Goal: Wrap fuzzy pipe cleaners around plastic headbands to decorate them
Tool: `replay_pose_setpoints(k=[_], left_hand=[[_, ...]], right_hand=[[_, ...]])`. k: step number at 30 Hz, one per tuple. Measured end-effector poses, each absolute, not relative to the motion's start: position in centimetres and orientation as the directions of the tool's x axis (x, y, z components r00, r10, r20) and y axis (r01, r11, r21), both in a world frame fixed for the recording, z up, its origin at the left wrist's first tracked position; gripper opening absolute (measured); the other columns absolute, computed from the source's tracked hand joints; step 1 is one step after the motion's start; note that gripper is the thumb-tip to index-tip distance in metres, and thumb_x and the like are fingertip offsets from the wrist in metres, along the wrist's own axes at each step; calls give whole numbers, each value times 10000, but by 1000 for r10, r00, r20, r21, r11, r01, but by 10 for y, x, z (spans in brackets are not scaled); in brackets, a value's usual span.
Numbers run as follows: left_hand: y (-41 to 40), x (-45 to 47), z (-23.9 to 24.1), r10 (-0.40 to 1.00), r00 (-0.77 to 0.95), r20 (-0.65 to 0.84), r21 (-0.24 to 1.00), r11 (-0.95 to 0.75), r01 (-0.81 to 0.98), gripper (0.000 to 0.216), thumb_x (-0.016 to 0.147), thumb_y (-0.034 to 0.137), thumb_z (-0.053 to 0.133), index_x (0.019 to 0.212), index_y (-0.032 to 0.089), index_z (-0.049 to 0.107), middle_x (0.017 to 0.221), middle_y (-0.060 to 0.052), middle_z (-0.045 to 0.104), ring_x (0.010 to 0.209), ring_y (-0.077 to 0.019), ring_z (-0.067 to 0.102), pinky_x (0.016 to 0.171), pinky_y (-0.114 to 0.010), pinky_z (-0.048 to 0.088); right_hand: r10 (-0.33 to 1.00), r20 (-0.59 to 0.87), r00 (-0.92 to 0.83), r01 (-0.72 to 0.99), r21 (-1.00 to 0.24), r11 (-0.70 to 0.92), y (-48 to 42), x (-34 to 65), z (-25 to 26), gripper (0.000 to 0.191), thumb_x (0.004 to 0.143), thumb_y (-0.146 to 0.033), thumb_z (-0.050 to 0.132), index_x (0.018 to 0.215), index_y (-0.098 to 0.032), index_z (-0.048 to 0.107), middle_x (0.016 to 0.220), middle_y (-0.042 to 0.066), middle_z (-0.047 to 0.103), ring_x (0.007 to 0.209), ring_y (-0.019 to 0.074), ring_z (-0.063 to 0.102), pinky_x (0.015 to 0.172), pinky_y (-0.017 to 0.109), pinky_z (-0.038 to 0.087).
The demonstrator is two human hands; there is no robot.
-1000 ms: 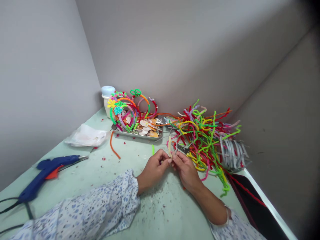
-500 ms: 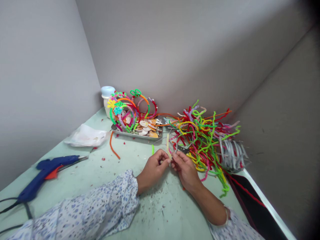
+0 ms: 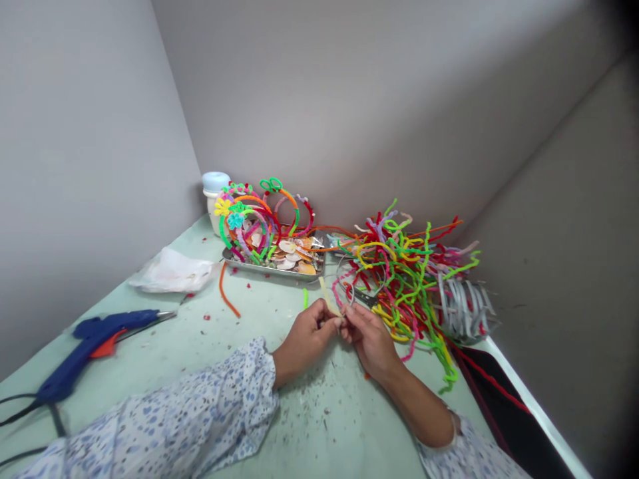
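Observation:
My left hand (image 3: 307, 338) is closed, thumb against forefinger, on a pale yellow pipe cleaner (image 3: 327, 295) whose free end sticks up to the left. Close beside it, fingertips nearly meeting, my right hand (image 3: 372, 339) pinches the end of a thin grey headband (image 3: 353, 293). The pipe cleaner meets the headband at my fingertips, where the join is mostly hidden. Behind my right hand lies a dark-handled tool (image 3: 363, 295), partly covered by a heap of bright pipe cleaners (image 3: 414, 279).
Wrapped headbands (image 3: 294, 206) stand in a metal tray (image 3: 279, 270) of loose pieces. A blue glue gun (image 3: 94, 346) lies at left, near a plastic bag (image 3: 174, 271). A white jar (image 3: 214, 199) stands behind. Bundled grey headbands (image 3: 464, 309) lie at right.
The pale yellow pipe cleaner's free end has swung from nearly upright to leaning left. Both hands stay in almost the same place, still closed.

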State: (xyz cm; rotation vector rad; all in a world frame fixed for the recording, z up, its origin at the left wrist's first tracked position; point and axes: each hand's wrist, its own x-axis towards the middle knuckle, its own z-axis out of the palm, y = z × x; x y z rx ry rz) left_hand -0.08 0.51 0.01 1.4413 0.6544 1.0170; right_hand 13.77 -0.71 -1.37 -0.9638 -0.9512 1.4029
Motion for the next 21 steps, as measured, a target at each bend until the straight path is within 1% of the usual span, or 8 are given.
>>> replay_pose_setpoints(k=[6,13,17,21], left_hand=[[5,0,0,865,456,209,973,-140,-182,131,843,280,508,856,150,512,728,-27,608,692,-135,587,722,-285,467],[4,1,-1,851,478,218,970,-135,-202,103,856,246,478,855,149,515,726,-27,613,687,-135,591,718,-289,469],[4,1,-1,853,480,204,970,-110,-217,98,848,239,488,861,147,517,718,-26,611,661,-134,589,693,-290,475],[4,0,1,864,460,204,973,-126,-194,106,842,246,500,817,146,525,708,-30,620,657,-137,595,681,-284,470]], right_hand=[[999,-37,-26,-334,-941,-43,-8,136,-11,254,774,-426,613,749,-174,584,556,-33,486,462,89,424,449,220,311],[998,-38,-51,-345,-937,-54,-7,136,-12,270,778,-443,600,716,-185,552,526,-50,421,442,87,395,426,216,286],[997,-33,-67,-361,-931,-55,-8,135,-12,264,798,-431,585,713,-185,541,519,-54,417,439,79,396,423,206,284],[998,-25,-49,-332,-942,-40,-9,135,-12,248,815,-420,570,723,-192,535,534,-52,424,456,83,385,432,203,282]])
